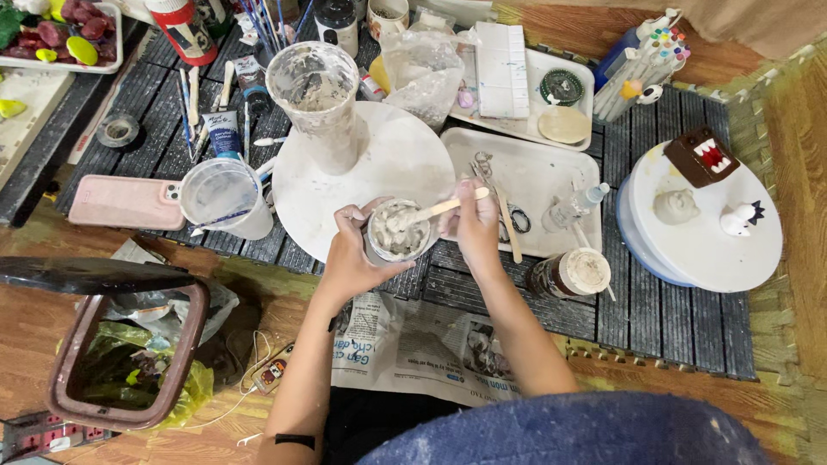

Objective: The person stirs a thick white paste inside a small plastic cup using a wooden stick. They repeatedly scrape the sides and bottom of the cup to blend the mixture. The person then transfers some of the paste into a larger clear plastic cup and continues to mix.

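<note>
Over the round white board, your left hand is gripping a small cup of grey paste while your right hand is pinching a wooden stick (tip buried) — keep scraping the walls, cup braced.

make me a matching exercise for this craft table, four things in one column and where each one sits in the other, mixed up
Things:
1. small cup of grey paste
2. wooden stick
3. pink phone
4. brown box-shaped figure

Places:
A. lying flat at the left of the dark mat
B. on the round white stand at the right
C. held in the left hand
D. held in the right hand, tip in the paste

Pairs: 1-C, 2-D, 3-A, 4-B
</note>
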